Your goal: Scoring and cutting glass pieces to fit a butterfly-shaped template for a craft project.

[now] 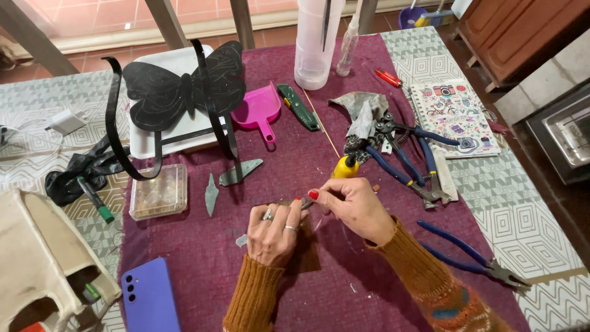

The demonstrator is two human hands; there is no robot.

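Over a maroon cloth [203,246], my left hand [273,230], wearing rings, and my right hand [353,206], with red nails, meet at the middle of the table. Both pinch a small flat grey piece [305,205] between their fingertips. Under my left wrist lies a dark brown sheet [306,255]. A yellow tool handle [346,167] pokes up just behind my right hand; I cannot tell whether that hand holds it. Two pointed grey shards [212,193] [241,173] lie to the left of my hands.
A black metal butterfly stand [184,92] and a clear plastic box [158,192] sit at the left. A pink scoop [258,110], a green utility knife [298,106], blue-handled pliers [399,166] [473,255], a notebook [452,114], a purple phone [149,298] and a tall clear container [314,46] lie around.
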